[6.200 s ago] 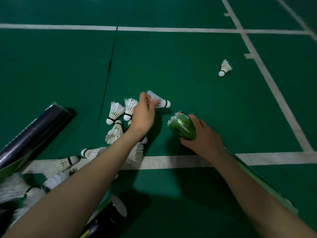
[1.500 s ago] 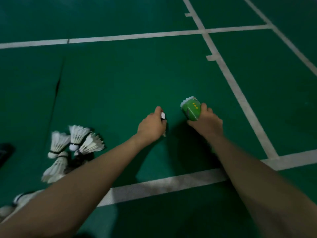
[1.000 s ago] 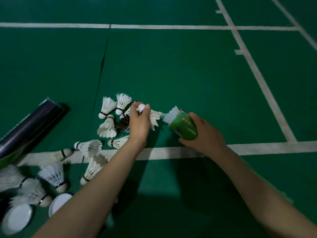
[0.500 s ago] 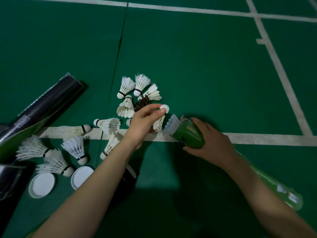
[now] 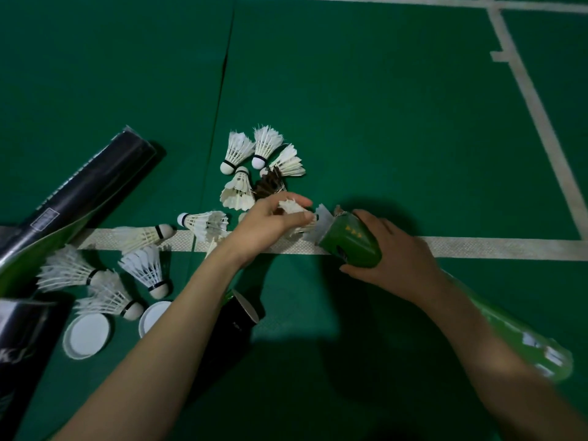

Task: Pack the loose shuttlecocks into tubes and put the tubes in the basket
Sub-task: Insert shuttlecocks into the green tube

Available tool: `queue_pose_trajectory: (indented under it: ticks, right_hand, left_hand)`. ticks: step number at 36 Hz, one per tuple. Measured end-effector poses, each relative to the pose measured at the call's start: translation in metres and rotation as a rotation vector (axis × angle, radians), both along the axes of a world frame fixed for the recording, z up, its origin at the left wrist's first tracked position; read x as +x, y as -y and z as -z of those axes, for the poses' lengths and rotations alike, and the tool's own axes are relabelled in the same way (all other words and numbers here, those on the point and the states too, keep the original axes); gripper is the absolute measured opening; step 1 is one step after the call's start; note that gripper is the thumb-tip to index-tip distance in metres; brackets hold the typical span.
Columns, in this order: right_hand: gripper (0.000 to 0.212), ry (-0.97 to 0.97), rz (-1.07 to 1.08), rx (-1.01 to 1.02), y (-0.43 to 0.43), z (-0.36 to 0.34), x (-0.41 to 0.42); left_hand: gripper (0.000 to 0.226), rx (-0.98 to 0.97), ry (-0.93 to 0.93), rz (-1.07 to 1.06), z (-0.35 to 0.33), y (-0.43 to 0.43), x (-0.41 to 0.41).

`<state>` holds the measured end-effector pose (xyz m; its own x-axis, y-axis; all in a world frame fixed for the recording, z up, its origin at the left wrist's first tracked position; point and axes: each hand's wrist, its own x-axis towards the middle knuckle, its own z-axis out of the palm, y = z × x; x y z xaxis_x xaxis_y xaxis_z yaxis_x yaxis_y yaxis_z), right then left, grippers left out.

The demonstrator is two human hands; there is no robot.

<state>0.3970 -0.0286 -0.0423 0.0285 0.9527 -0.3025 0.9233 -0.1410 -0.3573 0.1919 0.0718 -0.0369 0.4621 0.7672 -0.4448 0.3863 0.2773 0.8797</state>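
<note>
At the mouth of the green cardboard shuttlecock tube [image 5: 350, 246]: left hand [image 5: 267, 224] fingers pinching a white feather shuttlecock [image 5: 294, 207], right hand [image 5: 393, 259] fingers curled round the tube. Best fed cork first, axis aligned, feathers unsqueezed. White feather skirt [image 5: 324, 222] protruding from mouth; fill level unseen. Left of it: loose white shuttlecocks [image 5: 238, 151] on floor [image 5: 381, 106], long black tube [image 5: 89, 189], contents hidden.

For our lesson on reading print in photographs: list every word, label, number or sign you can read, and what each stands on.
Three yellow marks, no letters: green tube, gripped by the right hand.
Perhaps "K J", cut off: black tube at bottom left.
Grey label and white print: long black tube, too small to read.
White print at the green tube's far end: blurred.
No print seen on the shuttlecock in the left hand.
</note>
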Motion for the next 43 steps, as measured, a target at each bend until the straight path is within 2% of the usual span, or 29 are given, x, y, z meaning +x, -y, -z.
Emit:
queue_pose_trajectory:
  ticks: [5,9,13,19,25,30,32,35,37,43]
  right_hand:
    - [0.095,-0.013,-0.025,0.034,-0.003,-0.004,-0.007]
    - [0.096,-0.023,-0.022,0.039,-0.008,-0.009,-0.011]
    - [0.095,-0.015,-0.002,0.064,-0.010,-0.011,-0.010]
    - [0.092,-0.011,0.004,0.074,-0.016,-0.011,-0.013]
    - [0.092,0.009,0.008,0.071,-0.019,-0.011,-0.016]
    - [0.093,-0.023,0.022,0.041,-0.031,-0.014,-0.020]
    - [0.094,-0.036,0.046,0.049,-0.037,-0.018,-0.018]
    - [0.094,-0.050,0.051,0.048,-0.042,-0.022,-0.017]
    - [0.095,-0.058,0.048,0.038,-0.043,-0.025,-0.019]
    - [0.095,-0.087,0.033,0.033,-0.046,-0.035,-0.028]
  left_hand:
    - [0.044,-0.026,0.053,0.041,0.001,0.012,0.021]
    - [0.067,-0.097,0.196,0.004,0.004,0.018,0.031]
    - [0.057,-0.145,0.236,-0.069,0.009,0.019,0.036]
    - [0.053,-0.154,0.271,-0.065,0.005,0.023,0.045]
    - [0.064,-0.095,0.223,-0.034,0.017,0.018,0.044]
    - [0.063,0.085,0.060,-0.236,0.013,0.005,0.046]
    - [0.055,0.204,-0.027,-0.283,0.006,0.001,0.047]
    - [0.040,0.302,-0.001,-0.251,-0.011,-0.005,0.048]
    - [0.035,0.287,-0.001,-0.187,-0.022,-0.010,0.046]
    - [0.044,0.073,-0.039,0.009,-0.048,-0.026,0.019]
